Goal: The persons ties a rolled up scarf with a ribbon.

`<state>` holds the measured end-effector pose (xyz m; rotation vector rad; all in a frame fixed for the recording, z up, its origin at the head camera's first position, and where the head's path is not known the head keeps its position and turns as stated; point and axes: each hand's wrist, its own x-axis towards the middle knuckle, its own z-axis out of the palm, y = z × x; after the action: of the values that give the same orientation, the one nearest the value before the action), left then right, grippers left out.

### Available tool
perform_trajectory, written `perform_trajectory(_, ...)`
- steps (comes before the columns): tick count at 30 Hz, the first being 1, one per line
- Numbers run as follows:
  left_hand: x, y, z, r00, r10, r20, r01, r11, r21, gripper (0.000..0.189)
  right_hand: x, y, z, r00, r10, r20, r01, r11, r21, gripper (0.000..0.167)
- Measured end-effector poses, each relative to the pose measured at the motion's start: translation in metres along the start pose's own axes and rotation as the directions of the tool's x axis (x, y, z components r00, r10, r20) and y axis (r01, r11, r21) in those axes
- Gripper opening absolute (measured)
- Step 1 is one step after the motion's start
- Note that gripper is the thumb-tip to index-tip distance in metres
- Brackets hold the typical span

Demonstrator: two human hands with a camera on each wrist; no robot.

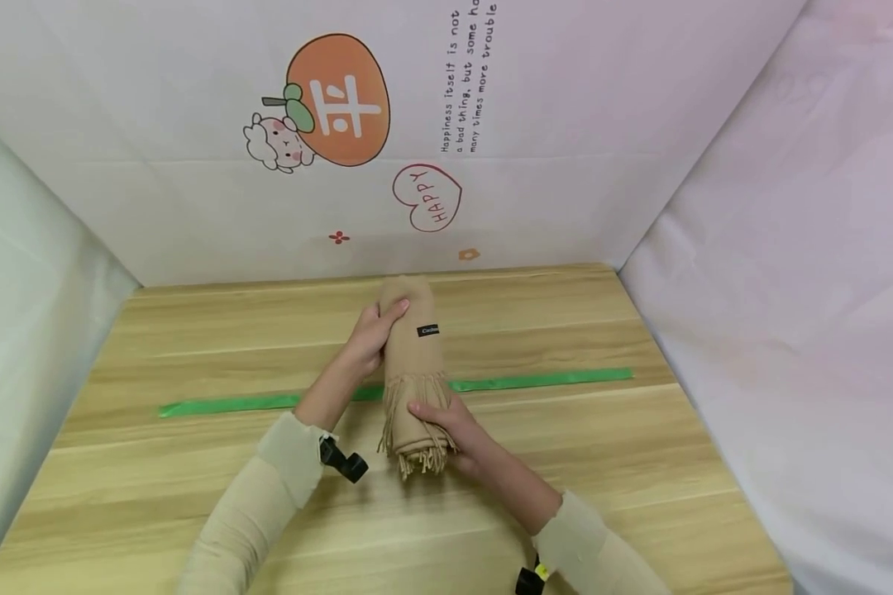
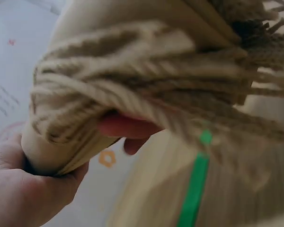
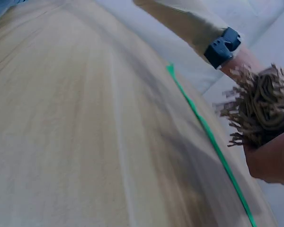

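Note:
A tan scarf [image 1: 415, 351], rolled into a long bundle with fringed ends and a small black label, is held up over the table between both hands. My left hand [image 1: 373, 335] grips its far part from the left side, thumb across the top. Around the fringed near end, my right hand [image 1: 450, 426] holds from the right, thumb over the fringe. The left wrist view has the scarf [image 2: 132, 71] close up, its tassels partly hiding the fingers of one hand. Coiled layers of the scarf [image 3: 267, 106] show end-on in the right wrist view.
A green tape strip [image 1: 543, 381] runs across the wooden table [image 1: 193, 487], passing under the scarf. Behind stands a white printed backdrop [image 1: 565, 124], with white cloth [image 1: 811, 273] at the sides. Black wrist cameras [image 1: 345, 459] are strapped over the sleeves.

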<state>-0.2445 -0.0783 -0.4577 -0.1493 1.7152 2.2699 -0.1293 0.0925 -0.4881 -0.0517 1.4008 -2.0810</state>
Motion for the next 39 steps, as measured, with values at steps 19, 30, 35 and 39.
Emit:
perform_trajectory(19,0.046,-0.051,-0.012,0.993,-0.107,-0.046,0.111,0.990,0.089,0.061,-0.001,0.028,-0.005,0.965,0.079,-0.251,-0.101,0.992,-0.077,0.060)
perform_trajectory(30,0.045,-0.054,-0.028,0.971,0.233,0.051,-0.195,0.655,0.730,0.047,-0.016,0.033,0.001,0.981,0.080,-0.176,-0.096,0.992,-0.085,0.070)
perform_trajectory(35,0.042,-0.053,-0.031,0.943,0.306,0.129,-0.279,0.519,0.808,0.045,-0.030,0.027,-0.006,0.984,0.102,-0.149,-0.124,0.981,-0.149,0.075)
perform_trajectory(39,0.042,-0.045,-0.035,0.940,0.310,0.145,-0.287,0.481,0.828,0.048,-0.041,0.015,-0.018,0.986,0.097,-0.136,-0.140,0.927,-0.348,0.071)
